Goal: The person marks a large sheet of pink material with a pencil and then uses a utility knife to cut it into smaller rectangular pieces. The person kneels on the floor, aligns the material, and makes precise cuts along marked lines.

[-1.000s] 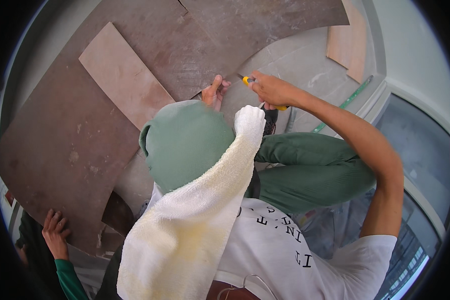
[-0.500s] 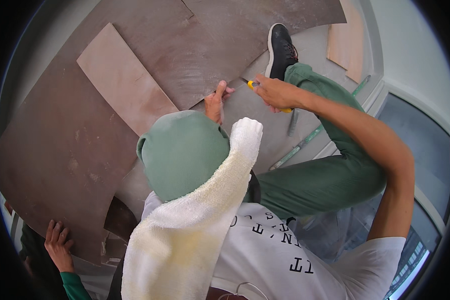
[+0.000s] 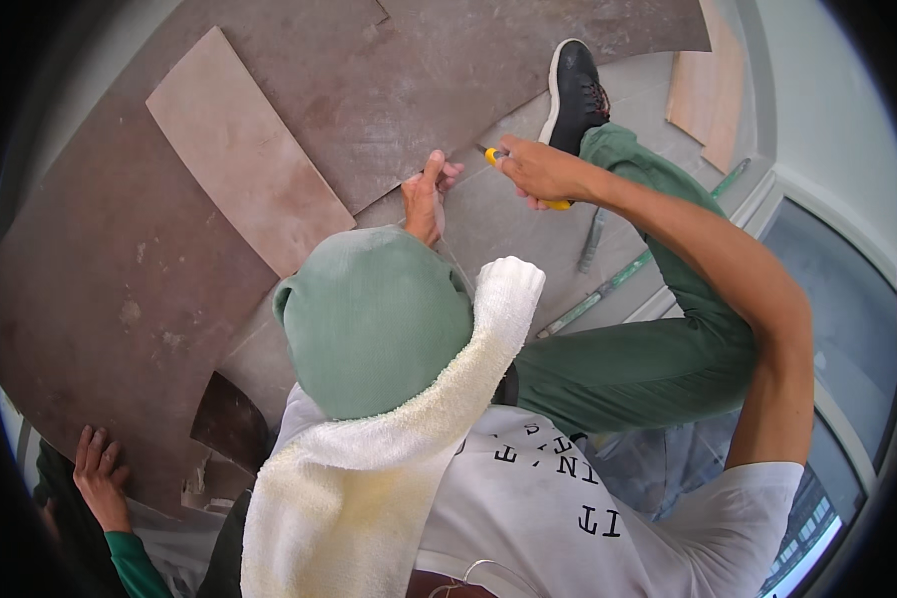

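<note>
My right hand is closed round a yellow utility knife, its dark tip pointing left toward my other hand. My left hand is beyond my raised green-trousered knee, with thumb up and fingers curled. It sits against the edge of a large brown flexible sheet; whatever lies between its fingers cannot be made out. A short gap separates the knife from my left fingers. A long, paler board lies across the brown sheet. At the lower left, another person's hand in a green sleeve rests on the sheet's edge.
My dark shoe stands beside the sheet's right edge. Wood-toned offcuts lie at the upper right. A green bar runs along the floor under my leg. A white towel hangs over my front. A curled dark piece sits lower left.
The knife in my right hand has moved slightly left, nearer my left hand. The view has shifted a little. Beside my left leg, more of the curled dark piece shows.
</note>
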Tool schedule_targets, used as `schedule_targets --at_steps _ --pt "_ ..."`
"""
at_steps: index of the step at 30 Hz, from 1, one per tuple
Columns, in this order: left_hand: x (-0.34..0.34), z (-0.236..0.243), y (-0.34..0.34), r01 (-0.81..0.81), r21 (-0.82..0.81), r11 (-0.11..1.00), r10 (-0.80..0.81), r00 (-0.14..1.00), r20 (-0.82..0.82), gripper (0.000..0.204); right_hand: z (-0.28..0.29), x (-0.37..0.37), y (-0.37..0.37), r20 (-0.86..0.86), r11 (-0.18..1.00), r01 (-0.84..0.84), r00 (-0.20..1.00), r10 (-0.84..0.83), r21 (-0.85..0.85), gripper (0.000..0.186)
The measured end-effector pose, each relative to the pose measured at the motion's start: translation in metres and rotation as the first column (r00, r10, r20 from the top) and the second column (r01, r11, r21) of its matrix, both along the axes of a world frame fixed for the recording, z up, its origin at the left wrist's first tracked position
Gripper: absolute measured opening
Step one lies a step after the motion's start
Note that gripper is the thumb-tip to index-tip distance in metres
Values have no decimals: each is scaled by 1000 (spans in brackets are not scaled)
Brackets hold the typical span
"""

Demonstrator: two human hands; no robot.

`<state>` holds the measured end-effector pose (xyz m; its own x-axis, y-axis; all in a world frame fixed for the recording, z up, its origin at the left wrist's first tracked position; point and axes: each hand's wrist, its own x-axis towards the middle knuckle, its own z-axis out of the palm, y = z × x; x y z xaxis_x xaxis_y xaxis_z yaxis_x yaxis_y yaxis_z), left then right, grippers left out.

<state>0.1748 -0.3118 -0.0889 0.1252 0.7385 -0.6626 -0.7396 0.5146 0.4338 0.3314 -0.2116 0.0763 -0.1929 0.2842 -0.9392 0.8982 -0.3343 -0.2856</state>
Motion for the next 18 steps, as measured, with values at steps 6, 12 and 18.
schedule_targets --at_steps 6,12,18 --pt "-2 1 -4 13 15 1000 -13 1000 8 33 25 -3 4 -1 1000 -1 1000 1 20 41" --pt "-3 -11 -7 -21 27 999 20 999 26 32 10 -4 -2 -75 990 133 988 -136 -34 34" --pt "1 -5 5 -22 -46 999 32 972 234 23 29 -2 -6 -60 998 67 996 -65 18 40"
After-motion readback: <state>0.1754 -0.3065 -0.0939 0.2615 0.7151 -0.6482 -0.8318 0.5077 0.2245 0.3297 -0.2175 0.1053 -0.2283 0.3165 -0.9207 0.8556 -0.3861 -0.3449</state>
